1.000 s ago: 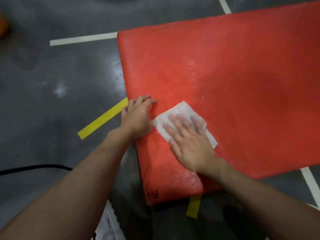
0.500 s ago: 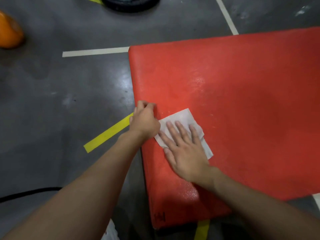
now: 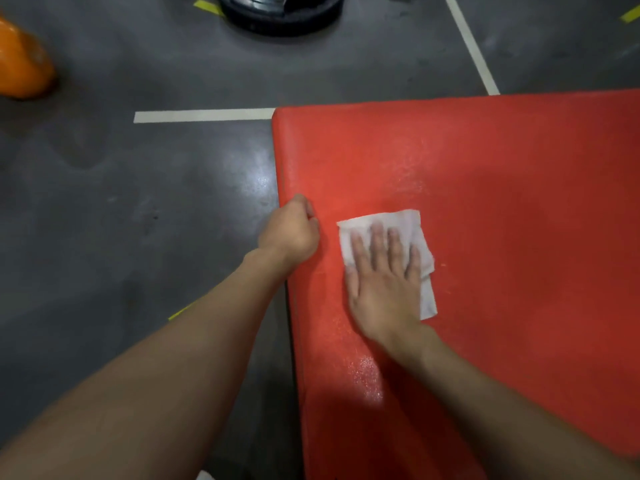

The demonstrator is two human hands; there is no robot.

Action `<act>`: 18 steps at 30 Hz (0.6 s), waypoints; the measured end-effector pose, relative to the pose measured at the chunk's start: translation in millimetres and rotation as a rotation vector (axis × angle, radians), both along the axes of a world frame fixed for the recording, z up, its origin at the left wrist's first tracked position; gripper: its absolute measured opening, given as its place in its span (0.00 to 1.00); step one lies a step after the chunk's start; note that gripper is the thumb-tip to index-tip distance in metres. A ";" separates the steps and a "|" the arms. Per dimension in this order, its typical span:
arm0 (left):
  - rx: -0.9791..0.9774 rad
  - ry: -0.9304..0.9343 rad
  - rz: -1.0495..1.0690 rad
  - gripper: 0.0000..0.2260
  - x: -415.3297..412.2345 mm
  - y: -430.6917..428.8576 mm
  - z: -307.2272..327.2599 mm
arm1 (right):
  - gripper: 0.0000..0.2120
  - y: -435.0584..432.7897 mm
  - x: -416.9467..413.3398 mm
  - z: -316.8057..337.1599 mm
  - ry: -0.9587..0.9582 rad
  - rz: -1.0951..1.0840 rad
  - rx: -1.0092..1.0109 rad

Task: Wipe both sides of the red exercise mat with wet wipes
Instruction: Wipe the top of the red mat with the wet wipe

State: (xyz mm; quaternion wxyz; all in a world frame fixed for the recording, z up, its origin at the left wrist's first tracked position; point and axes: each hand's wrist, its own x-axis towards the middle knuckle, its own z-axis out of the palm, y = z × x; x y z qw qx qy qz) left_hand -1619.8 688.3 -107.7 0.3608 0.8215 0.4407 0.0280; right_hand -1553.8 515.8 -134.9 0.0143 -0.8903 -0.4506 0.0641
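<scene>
The red exercise mat (image 3: 502, 188) lies flat on the dark grey floor and fills the right half of the view. A white wet wipe (image 3: 401, 221) is spread on its near-left part. My right hand (image 3: 381, 282) presses flat on the wipe with fingers spread, covering most of it. My left hand (image 3: 291, 233) is curled over the mat's left edge, gripping it. A damp sheen shows on the mat below my right hand.
A white floor line (image 3: 204, 116) runs left from the mat's far corner; another white line (image 3: 471, 43) slants at the back right. An orange object (image 3: 20, 64) sits at the far left. A dark round base (image 3: 280, 12) stands at the top centre. A yellow tape strip (image 3: 180, 311) shows beside my left forearm.
My right hand has slid the wipe to the right, away from my left hand. My left hand's fingers have curled tighter on the mat's edge. My head has tilted up, showing more floor.
</scene>
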 end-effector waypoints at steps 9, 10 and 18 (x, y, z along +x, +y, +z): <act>-0.104 -0.005 0.019 0.06 8.9 13.9 -5.2 | 0.28 23.9 15.3 -4.4 -0.003 0.060 0.009; -0.120 -0.004 0.026 0.06 9.0 14.0 -5.4 | 0.28 21.2 12.8 -5.3 -0.007 0.163 0.000; -0.228 0.069 0.087 0.15 17.9 20.2 -1.8 | 0.28 49.8 39.9 -7.2 -0.020 0.102 0.006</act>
